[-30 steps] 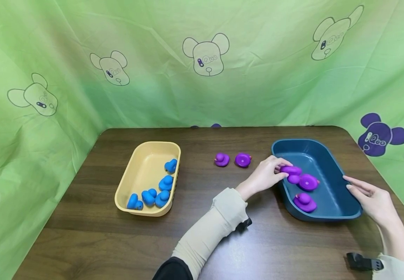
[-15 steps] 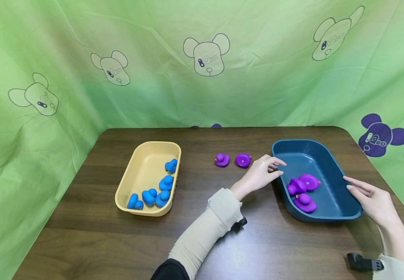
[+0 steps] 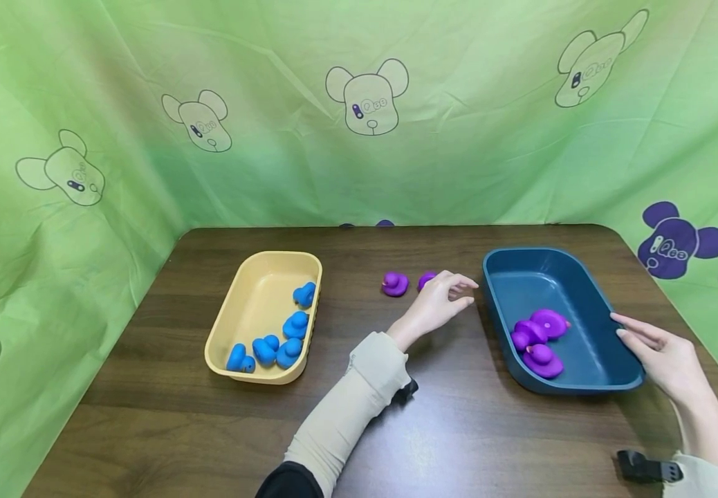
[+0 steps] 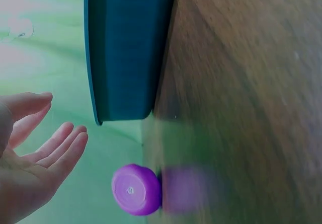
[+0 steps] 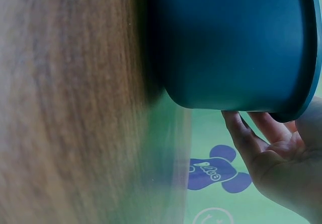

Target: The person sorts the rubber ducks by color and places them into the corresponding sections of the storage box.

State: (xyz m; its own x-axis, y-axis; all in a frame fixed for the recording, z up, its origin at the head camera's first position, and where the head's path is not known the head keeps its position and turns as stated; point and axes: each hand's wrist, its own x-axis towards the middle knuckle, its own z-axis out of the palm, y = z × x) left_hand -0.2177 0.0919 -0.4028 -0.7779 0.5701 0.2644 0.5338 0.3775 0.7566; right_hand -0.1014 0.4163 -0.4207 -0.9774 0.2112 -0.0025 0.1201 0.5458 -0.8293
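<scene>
My left hand (image 3: 436, 304) is over the table with fingers extended and nothing in them. It partly covers a purple toy duck (image 3: 425, 279), whose flat round base faces the camera in the left wrist view. Just left of that sits another purple duck (image 3: 394, 284), upright on the table. A blue plastic basin (image 3: 573, 277) stands at the right, with several purple ducks (image 3: 542, 361) inside, close together along its left side. My right hand (image 3: 667, 356) touches the basin's right rim with nearly straight fingers; the right wrist view shows fingertips (image 5: 230, 114) against its outer wall.
A yellow basin (image 3: 259, 277) at the left holds several blue toy ducks (image 3: 288, 353), mostly along its right side and front. The wooden table (image 3: 166, 408) ends at a green curtain (image 3: 272, 166) printed with bear heads.
My left hand let go of a purple duck, which dropped beside the others in the blue basin. The hand then moved left, over the table. My right hand stayed at the rim.
</scene>
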